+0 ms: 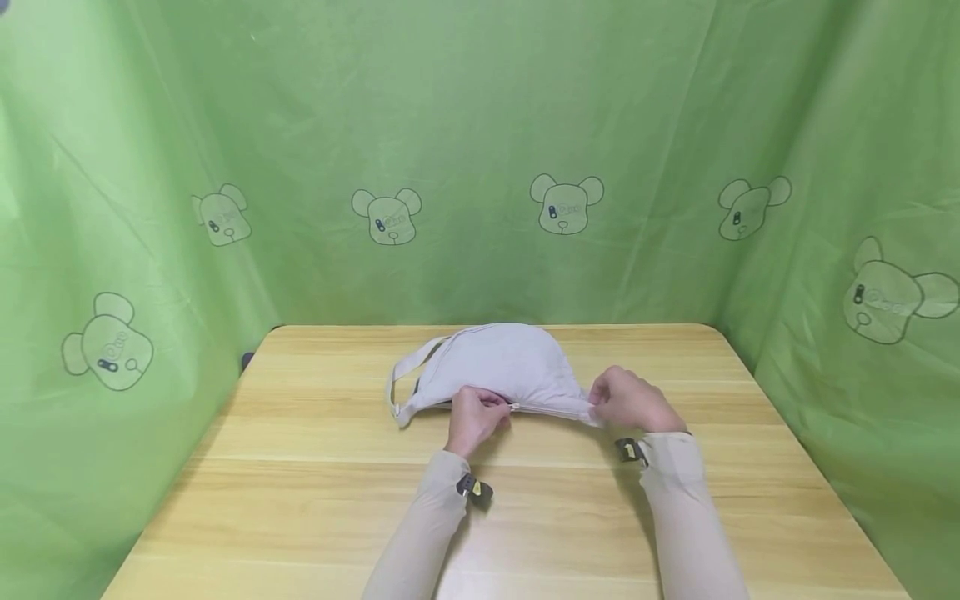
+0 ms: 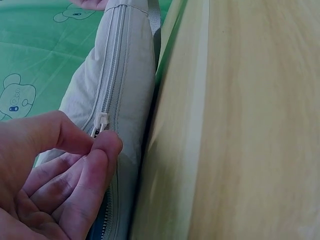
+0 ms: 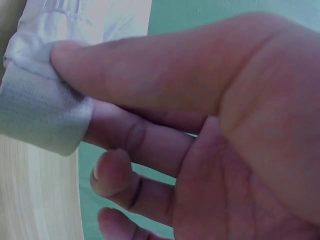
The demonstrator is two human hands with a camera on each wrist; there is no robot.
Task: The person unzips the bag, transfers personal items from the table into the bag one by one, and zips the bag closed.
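A pale grey crescent-shaped shoulder bag [image 1: 498,360] lies near the table's far edge, its zipper side facing me. My left hand [image 1: 474,417] pinches the white zipper pull [image 2: 101,121] between thumb and forefinger. Beyond the slider the zipper teeth [image 2: 113,70] are joined; below my fingers they are parted, showing dark blue inside. At the bag's right end, my right hand [image 1: 633,402] pinches the corner where the fabric meets the woven strap [image 3: 42,110]. The thumb lies on top there, while the other fingers curl loosely below.
The strap's loop [image 1: 401,375] stands out at the bag's left end. A wooden table [image 1: 315,517] carries the bag, and green curtains [image 1: 480,108] printed with bear heads hang behind it and on both sides. A dark strap with a small device sits at each wrist.
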